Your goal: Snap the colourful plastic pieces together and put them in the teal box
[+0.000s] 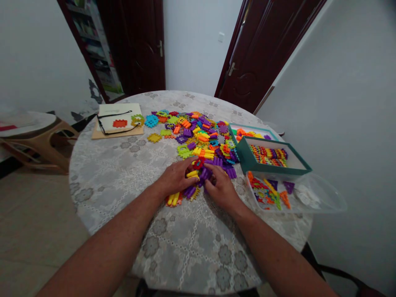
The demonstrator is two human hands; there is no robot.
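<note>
The left hand (177, 177) and right hand (221, 187) are around a red piece (199, 163) and purple pieces (204, 175) (wide or tight, one cannot tell). Past them, a bright pile (202, 138) lies on the table (198, 239), by a green box (272, 168).

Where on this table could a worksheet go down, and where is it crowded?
Bare tablecloth lies between the left forearm and tan board, between left and right forearm, and beyond the plastic pieces. Crowded: the middle, heaped with those pieces, and the right, with the green box and clear container.
</note>
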